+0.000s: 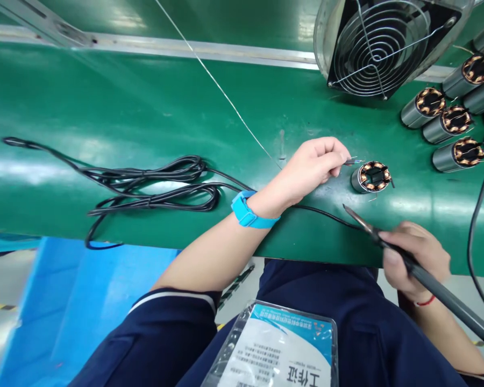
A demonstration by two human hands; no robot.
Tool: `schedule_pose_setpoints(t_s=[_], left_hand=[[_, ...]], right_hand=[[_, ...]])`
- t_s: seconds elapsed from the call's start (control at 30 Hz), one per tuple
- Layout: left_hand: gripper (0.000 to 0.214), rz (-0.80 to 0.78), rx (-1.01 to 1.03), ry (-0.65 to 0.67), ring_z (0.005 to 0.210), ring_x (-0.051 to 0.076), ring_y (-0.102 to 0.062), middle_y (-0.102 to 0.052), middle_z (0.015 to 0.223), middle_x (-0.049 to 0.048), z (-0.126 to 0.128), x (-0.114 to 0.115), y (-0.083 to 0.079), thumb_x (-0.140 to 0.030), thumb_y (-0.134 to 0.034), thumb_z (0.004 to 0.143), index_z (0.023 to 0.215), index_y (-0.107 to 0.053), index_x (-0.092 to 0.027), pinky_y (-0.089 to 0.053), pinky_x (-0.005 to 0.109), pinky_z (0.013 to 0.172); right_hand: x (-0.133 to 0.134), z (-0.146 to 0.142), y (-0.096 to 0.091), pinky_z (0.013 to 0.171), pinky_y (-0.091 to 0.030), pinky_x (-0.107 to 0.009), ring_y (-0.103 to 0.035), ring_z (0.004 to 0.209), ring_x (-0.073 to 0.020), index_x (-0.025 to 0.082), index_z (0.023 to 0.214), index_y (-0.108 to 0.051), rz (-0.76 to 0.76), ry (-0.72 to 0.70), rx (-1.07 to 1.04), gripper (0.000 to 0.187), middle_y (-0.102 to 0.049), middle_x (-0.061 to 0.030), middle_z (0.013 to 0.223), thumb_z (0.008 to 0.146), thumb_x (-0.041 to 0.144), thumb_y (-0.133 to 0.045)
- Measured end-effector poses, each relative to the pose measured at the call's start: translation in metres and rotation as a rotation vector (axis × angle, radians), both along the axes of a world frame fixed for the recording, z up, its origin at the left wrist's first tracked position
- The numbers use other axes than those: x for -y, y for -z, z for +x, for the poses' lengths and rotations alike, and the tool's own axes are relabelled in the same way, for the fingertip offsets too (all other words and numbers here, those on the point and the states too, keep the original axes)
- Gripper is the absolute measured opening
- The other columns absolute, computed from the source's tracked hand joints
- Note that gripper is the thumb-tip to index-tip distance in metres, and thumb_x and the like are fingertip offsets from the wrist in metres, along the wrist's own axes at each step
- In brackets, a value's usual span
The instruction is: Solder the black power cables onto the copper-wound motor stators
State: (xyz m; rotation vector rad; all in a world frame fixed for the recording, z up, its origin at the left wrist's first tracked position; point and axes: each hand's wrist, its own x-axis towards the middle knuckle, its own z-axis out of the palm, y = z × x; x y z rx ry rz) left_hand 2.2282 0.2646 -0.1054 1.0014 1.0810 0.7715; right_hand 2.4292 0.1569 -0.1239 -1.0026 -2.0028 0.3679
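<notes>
My left hand (317,164) pinches the end of a black cable, with thin wire ends (354,161) poking out past the fingertips. Just right of those ends, a motor stator (363,181) with copper windings stands on the green bench. In my right hand (421,258) is a soldering iron (411,263), held like a pen, its tip pointing up and left, below the stator and apart from it. A coiled black cable (145,174) lies to the left, one strand running under my left wrist. A blue strap (246,210) wraps that wrist.
Several more stators (443,158) stand at the right. A fan with a wire guard (377,59) sits at the back. One thin pale strand (221,88) slants down toward my left wrist. Another black cord (474,226) hangs at the right edge.
</notes>
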Motion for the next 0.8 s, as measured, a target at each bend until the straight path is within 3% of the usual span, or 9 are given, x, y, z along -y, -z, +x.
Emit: schedule_pose_setpoints(t_s=[0.2,0.47,0.67,0.8], left_hand=[[0.014,0.097,-0.017,-0.091,0.042,0.001,-0.032,-0.05,0.057,-0.0051,0.0,0.001,0.0,-0.007,-0.046,0.083,0.072,-0.046,-0.016,-0.023,0.018,0.042],[0.014,0.122,-0.077,-0.11,0.045,0.002,-0.039,-0.051,0.061,-0.005,0.0,0.003,-0.004,-0.01,-0.048,0.084,0.072,-0.045,-0.017,-0.032,0.016,0.046],[0.013,0.143,-0.034,-0.134,0.045,0.004,-0.037,-0.042,0.053,-0.0063,-0.003,0.004,-0.001,-0.01,-0.046,0.082,0.072,-0.046,-0.018,-0.03,0.018,0.045],[0.008,0.142,-0.023,-0.136,0.043,0.006,-0.037,-0.043,0.051,-0.0058,-0.005,0.003,0.003,-0.017,-0.05,0.079,0.072,-0.048,-0.019,-0.027,0.019,0.042]], right_hand=[[-0.019,-0.021,0.009,0.06,-0.047,-0.025,-0.057,0.063,-0.0128,0.017,0.104,-0.06,0.015,0.158,0.241,0.02,-0.064,-0.0025,0.078,0.085,0.019,-0.065],[-0.024,-0.025,0.013,0.062,-0.048,-0.024,-0.059,0.064,-0.0133,0.019,0.106,-0.06,0.013,0.161,0.271,0.021,-0.065,-0.0016,0.079,0.085,0.02,-0.066],[-0.016,-0.022,0.002,0.056,-0.046,-0.026,-0.054,0.06,-0.0129,0.018,0.104,-0.06,0.044,0.106,0.121,0.02,-0.062,-0.0017,0.074,0.084,0.017,-0.063],[-0.001,-0.001,-0.014,0.052,-0.045,-0.029,-0.053,0.059,-0.0144,0.016,0.111,-0.059,0.122,0.013,-0.018,0.023,-0.059,-0.0014,0.069,0.089,0.023,-0.057]])
